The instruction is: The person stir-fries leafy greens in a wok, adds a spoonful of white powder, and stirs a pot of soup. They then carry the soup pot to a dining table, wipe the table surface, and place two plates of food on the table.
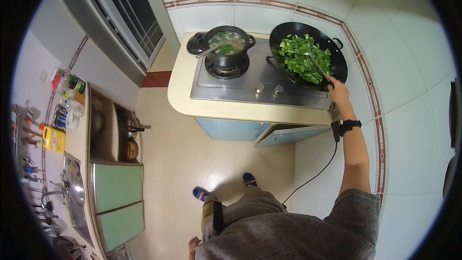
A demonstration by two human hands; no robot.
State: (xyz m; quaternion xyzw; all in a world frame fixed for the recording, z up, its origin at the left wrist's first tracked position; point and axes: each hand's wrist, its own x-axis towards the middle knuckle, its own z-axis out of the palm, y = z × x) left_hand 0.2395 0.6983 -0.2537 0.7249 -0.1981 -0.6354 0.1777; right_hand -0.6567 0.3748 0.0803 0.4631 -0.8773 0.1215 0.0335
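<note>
My right hand [338, 89] is closed around the dark handle of a metal spatula [317, 64], whose head lies among chopped leafy greens [301, 56]. The greens fill the middle of a large black wok [336, 52] on the right side of the gas stove. On the left burner stands a black pot [226, 60] of soup with green leaves, a metal spoon [213, 50] resting in it across the rim. A black lid [196, 43] lies left of the pot. My left hand [194, 244] hangs low by my side, away from the stove, its fingers loosely bent and seemingly holding nothing.
Two stove knobs [278, 90] face me. Below the counter a blue cabinet door [288, 136] stands ajar. A cable [314, 178] runs from my right wristband towards my waist. At the left are a sink [75, 184], bottles and a yellow jug [54, 139]. Tiled walls stand behind and right of the wok.
</note>
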